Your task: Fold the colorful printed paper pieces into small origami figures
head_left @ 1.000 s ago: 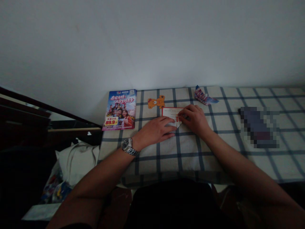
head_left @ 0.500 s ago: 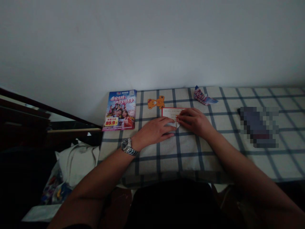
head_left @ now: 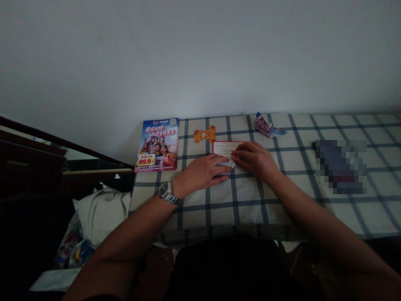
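Toward the far edge of the tabletop, the open left hand presses the paper, and the right hand pinches it! Slipping left fingers could skew it.

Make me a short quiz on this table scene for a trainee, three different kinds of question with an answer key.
1. Short answer: On which wrist is the watch?
2. True or false: The left hand and the right hand both touch the red-edged paper.
3. Multiple choice: Where does the creased printed scrap lie?
a) Under the left hand
b) Beyond the right hand, near the wall
c) On top of the watch

Key:
1. Left.
2. True.
3. b.
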The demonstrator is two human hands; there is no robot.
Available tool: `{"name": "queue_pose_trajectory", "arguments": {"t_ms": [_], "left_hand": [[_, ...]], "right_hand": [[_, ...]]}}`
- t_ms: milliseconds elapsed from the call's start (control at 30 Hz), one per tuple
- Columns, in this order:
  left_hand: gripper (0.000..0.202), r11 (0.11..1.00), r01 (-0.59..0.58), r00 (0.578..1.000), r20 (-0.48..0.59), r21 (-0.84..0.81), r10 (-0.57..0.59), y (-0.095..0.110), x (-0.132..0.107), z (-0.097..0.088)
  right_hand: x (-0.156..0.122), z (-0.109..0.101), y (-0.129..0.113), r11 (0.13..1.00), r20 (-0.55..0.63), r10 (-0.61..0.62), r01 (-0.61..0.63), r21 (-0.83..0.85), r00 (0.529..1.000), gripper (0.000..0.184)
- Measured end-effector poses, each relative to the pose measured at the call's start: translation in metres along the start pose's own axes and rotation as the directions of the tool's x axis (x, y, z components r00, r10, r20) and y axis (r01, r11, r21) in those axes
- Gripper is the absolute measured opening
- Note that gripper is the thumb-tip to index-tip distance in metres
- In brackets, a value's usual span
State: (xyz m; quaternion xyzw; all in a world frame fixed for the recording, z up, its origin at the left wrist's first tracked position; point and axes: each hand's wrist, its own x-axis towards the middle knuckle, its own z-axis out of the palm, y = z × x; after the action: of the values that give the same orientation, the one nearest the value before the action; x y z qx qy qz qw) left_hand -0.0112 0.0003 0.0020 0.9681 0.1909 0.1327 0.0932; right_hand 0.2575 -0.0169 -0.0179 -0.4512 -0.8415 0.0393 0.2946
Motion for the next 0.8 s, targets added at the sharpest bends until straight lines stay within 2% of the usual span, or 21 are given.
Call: {"name": "queue_pose_trajectory", "arguments": {"t_ms": [800], "left_hand": [[0.039,0.999,-0.031,1.0,0.007,0.013,0.031,-0.0021,0.0005,0.002]], "right_hand": [[-0.0027,0.0039,-0.0055,0.999,-0.035,0.037,-0.039,-0.034,0.999,0.021]]}}
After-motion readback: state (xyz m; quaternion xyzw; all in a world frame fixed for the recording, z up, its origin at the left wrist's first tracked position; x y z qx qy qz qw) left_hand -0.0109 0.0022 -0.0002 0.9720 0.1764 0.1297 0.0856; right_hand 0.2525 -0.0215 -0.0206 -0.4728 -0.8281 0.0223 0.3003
